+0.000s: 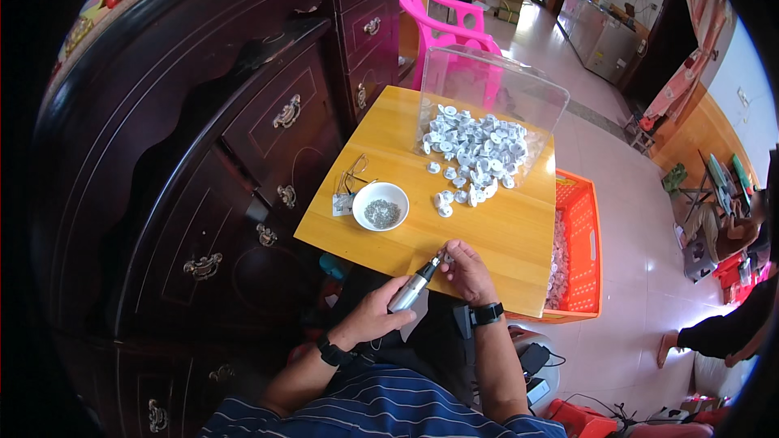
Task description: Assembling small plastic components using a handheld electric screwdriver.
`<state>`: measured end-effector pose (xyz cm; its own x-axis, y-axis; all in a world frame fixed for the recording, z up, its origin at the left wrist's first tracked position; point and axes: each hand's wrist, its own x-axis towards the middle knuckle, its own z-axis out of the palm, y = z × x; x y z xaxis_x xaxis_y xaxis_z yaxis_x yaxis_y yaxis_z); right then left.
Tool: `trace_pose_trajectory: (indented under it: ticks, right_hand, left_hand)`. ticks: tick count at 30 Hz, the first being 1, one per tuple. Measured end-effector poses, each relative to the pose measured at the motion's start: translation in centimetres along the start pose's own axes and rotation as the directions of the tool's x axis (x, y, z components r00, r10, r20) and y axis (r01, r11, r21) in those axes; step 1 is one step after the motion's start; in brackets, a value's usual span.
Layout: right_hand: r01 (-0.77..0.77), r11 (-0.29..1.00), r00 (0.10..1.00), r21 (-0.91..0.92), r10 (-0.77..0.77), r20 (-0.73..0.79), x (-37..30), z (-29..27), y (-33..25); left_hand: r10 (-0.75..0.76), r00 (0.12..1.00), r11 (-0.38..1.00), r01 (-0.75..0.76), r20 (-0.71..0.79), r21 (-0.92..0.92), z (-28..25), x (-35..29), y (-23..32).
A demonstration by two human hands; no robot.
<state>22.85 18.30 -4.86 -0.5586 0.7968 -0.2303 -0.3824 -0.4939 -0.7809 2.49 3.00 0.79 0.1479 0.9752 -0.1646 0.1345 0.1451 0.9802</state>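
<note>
My left hand (370, 318) is wrapped round a silver and black electric screwdriver (414, 289), tilted with its tip up and to the right. At that tip, the thumb and fingers of my right hand (472, 276) are pinched together. Whatever they hold is too small and covered to make out. Both hands are at the near edge of a yellow wooden table (507, 235). Beyond them stands a white bowl (362, 209) with small silvery screws (381, 213) in it. Many white plastic round pieces (479, 142) spill from a clear plastic bin (542, 96) onto the tabletop.
Eyeglasses (355, 173) and a small packet (342, 205) lie left of the bowl. Right of the table, an orange crate (583, 276) holds many pale pieces. A dark wooden cabinet (268, 138) stands close on the left, a pink chair (454, 28) behind. Other people are at the right.
</note>
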Motion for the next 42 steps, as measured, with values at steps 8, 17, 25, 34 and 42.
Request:
trace_pose_trajectory:
  ticks: [8, 17, 25, 34, 42]
  right_hand:
    - [0.022, 1.000, 0.999, 0.001, -0.022, -0.034, -0.1, 0.4, 0.1]
    - [0.054, 0.999, 0.998, 0.005, -0.054, -0.042, -0.1, 0.3, 0.5]
    - [0.062, 0.998, 0.996, -0.015, -0.062, -0.062, -0.4, 0.9, 0.4]
    - [0.030, 0.998, 0.998, -0.048, -0.032, -0.048, -0.1, 0.7, 0.4]
    - [0.016, 0.997, 0.998, -0.069, -0.020, -0.052, -0.2, 0.8, 0.5]
  left_hand:
    - [-0.033, 0.999, 0.999, 0.033, 0.012, -0.009, -0.1, 0.0, 0.3]
    - [-0.042, 0.988, 0.926, 0.093, 0.146, -0.365, 0.0, 0.2, 0.1]
    - [-0.055, 0.986, 0.912, 0.114, 0.158, -0.393, 0.1, -0.1, 0.6]
    - [-0.038, 0.996, 0.962, 0.059, 0.084, -0.268, 0.2, 0.2, 0.3]
    - [-0.037, 0.998, 0.977, 0.047, 0.050, -0.207, 0.3, 0.2, 0.2]
